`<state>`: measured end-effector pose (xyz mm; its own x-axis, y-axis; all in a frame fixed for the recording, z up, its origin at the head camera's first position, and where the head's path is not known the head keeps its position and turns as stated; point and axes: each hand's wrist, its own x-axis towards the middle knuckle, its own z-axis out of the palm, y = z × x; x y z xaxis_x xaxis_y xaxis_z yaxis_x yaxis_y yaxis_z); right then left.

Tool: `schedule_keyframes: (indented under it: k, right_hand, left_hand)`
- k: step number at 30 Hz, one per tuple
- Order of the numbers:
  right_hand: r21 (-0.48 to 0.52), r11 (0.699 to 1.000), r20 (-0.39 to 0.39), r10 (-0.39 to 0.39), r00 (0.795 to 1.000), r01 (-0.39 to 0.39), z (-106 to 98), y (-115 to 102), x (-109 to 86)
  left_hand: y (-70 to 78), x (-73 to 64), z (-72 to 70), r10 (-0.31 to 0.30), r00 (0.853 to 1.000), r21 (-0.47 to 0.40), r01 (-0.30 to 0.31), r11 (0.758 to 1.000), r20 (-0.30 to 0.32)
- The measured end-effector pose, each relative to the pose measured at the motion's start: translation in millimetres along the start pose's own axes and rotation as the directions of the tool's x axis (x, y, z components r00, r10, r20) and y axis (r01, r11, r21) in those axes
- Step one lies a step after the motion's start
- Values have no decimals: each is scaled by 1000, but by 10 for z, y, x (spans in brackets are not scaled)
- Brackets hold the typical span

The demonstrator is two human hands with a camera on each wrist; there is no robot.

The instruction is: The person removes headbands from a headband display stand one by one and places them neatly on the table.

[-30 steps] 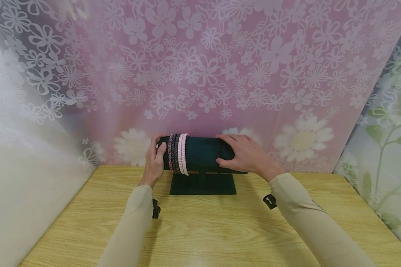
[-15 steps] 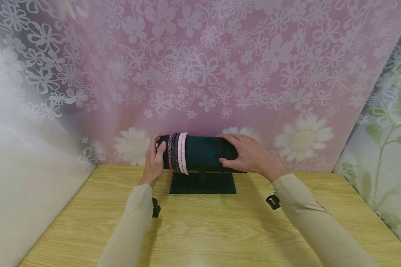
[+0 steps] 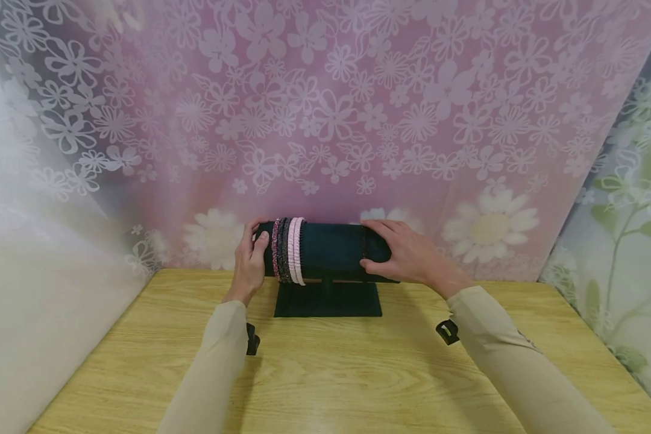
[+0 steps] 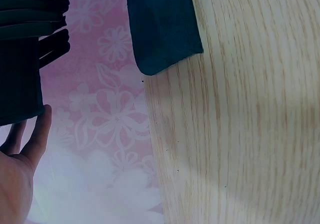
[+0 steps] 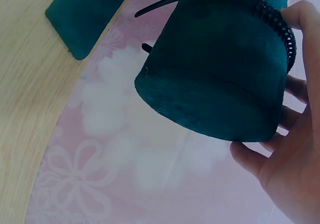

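Observation:
A dark green velvet headband display stand point(image 3: 331, 250) has a horizontal roll on a flat base point(image 3: 328, 299). My left hand point(image 3: 249, 265) grips the roll's left end, thumb in front and fingers behind. Just right of it, a multicoloured headband point(image 3: 275, 250), dark headbands point(image 3: 285, 250) and pale pink headbands point(image 3: 296, 250) sit side by side round the roll. Near the other end, my right hand point(image 3: 412, 256) holds a black beaded headband point(image 5: 275, 18) that arches over the roll, with a fingertip on its beads in the right wrist view. Its tips stick out below the roll.
The stand's base rests near the back edge of a wood-grain table point(image 3: 325, 374). A pink floral curtain point(image 3: 336, 120) hangs close behind the stand. Pale curtains point(image 3: 49, 271) enclose the left side and green-leafed ones point(image 3: 624, 241) the right.
My right hand has slid a little to the right along the roll, and the black beaded headband has shifted with it. My left hand has kept its grip on the left end.

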<state>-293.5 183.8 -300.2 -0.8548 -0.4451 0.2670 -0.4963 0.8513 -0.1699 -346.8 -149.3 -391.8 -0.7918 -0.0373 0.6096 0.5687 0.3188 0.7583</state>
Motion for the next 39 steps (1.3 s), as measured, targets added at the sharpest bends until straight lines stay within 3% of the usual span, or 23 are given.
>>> schedule_keyframes:
  k: [32, 35, 39]
  right_hand:
    - [34, 999, -15, 32, 999, -32, -22, 122, -122]
    - [29, 999, -15, 36, 999, -36, -35, 122, -135]
    - [35, 999, -20, 37, 999, -36, -35, 141, -158]
  left_hand:
    - [27, -5, 1, -5, 1000, 2, 5, 1000, 1]
    - [148, -28, -12, -21, 1000, -7, 21, 1000, 12]
    - [156, -30, -10, -33, 999, -15, 33, 999, 14]
